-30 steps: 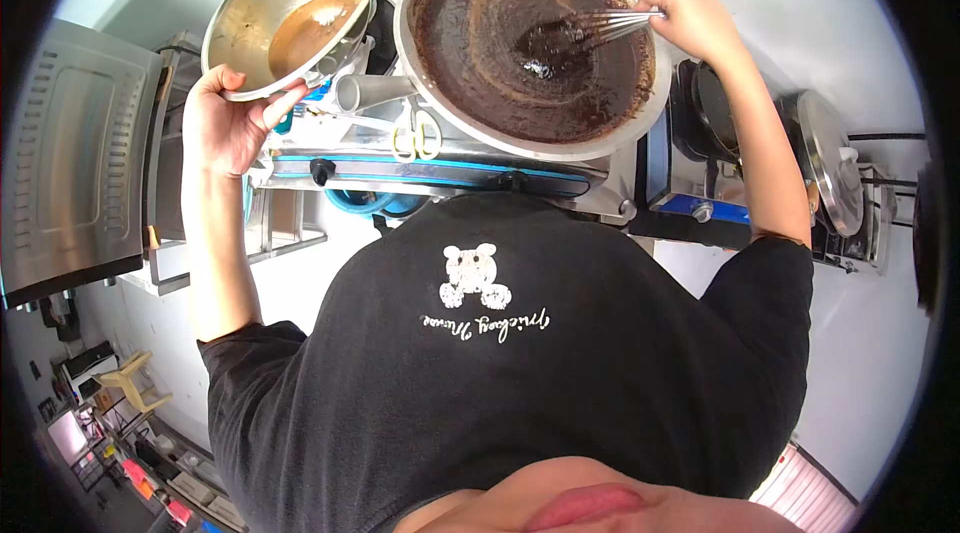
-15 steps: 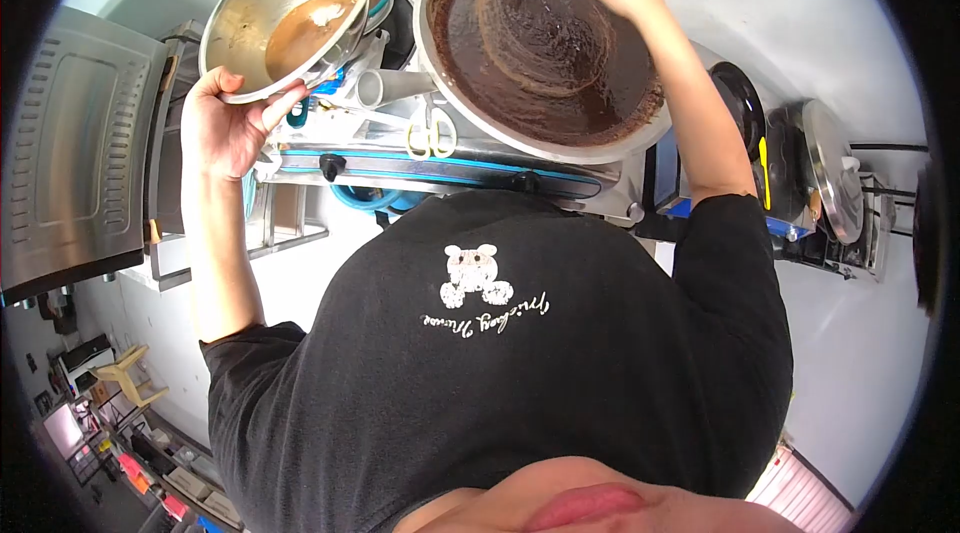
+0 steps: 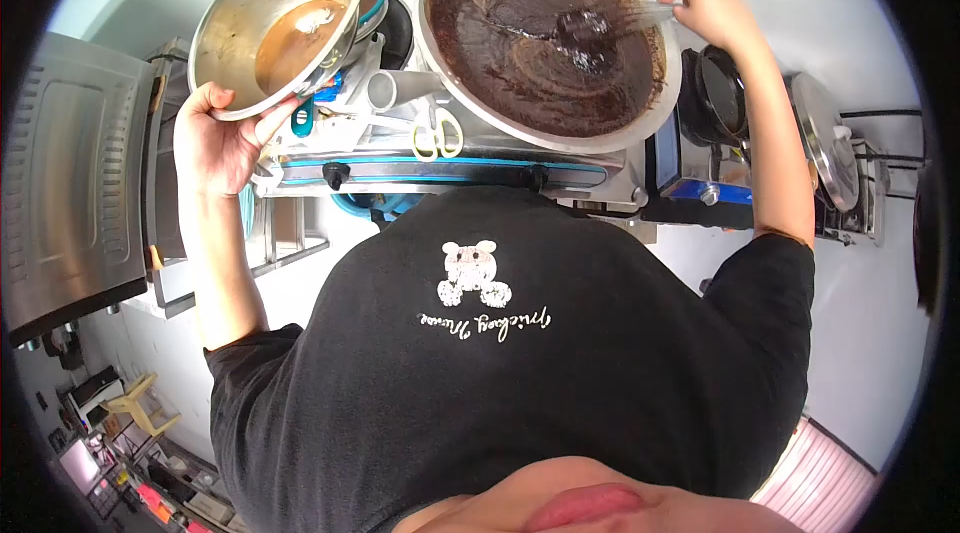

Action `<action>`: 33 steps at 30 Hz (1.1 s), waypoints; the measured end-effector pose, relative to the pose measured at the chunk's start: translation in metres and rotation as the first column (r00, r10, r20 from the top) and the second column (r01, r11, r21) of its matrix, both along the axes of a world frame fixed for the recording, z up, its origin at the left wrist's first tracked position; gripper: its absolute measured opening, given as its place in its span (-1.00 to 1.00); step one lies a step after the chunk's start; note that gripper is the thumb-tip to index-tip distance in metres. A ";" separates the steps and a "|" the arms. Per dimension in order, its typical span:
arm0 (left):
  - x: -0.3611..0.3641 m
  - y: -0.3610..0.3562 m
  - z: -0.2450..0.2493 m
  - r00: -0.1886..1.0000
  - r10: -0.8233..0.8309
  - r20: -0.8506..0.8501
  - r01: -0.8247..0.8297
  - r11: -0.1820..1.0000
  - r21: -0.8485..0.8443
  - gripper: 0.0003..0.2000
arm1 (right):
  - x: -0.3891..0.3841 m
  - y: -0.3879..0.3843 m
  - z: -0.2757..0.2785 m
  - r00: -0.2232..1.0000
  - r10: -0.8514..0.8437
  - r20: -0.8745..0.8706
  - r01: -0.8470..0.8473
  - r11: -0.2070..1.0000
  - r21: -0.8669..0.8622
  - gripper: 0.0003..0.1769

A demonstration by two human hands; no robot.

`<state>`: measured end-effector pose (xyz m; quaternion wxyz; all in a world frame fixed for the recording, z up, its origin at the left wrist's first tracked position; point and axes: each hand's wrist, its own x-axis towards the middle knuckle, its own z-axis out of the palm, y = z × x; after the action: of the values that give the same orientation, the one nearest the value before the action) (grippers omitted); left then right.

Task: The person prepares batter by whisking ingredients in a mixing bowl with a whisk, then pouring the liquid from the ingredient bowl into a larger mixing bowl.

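My left hand [image 3: 220, 141] grips the rim of a metal mixing bowl [image 3: 228, 43], which is tilted toward me. A shallow pool of brown liquid [image 3: 292, 45] with a pale patch lies inside it. In my right hand [image 3: 708, 11] is the handle of a whisk [image 3: 640, 17]. Its wires reach into thick dark brown mixture [image 3: 520, 8], and a glossy clump clings around them. The mixture lies in a wide, round, pale-rimmed pan [image 3: 600, 143], with swirl marks across its surface and smears up its wall.
Between bowl and pan lie scissors [image 3: 437, 137] with pale green handles and a white cup [image 3: 398, 91] on its side. A steel counter edge with black knobs [image 3: 336, 175] runs in front of me. Black pans [image 3: 722, 88] and a metal lid [image 3: 826, 141] stand right, an oven [image 3: 82, 178] left.
My right hand has swept the whisk from the far side of the pan to the right, and the wires now sit right of centre. The left hand and bowl have shifted slightly left.
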<state>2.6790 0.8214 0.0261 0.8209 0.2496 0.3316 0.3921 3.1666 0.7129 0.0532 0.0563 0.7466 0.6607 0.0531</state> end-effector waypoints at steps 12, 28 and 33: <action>-0.014 0.006 -0.007 0.993 -0.083 0.088 0.085 0.996 -0.023 -0.43 | -0.010 0.086 -0.087 0.959 -0.065 -0.277 0.141 0.955 0.262 -0.72; -0.021 0.006 -0.007 0.997 -0.061 0.048 0.061 0.998 0.016 -0.48 | -0.060 -0.053 -0.001 0.975 -0.215 -0.063 0.210 0.974 -0.081 -0.74; -0.019 0.010 -0.009 0.996 -0.075 0.046 0.074 0.997 0.017 -0.47 | -0.071 -0.076 0.011 0.955 -0.264 -0.136 0.264 0.964 -0.013 -0.72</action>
<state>2.6597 0.8311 0.0175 0.8406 0.2589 0.3000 0.3694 3.0955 0.6365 0.0644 0.0157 0.8302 0.5573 -0.0042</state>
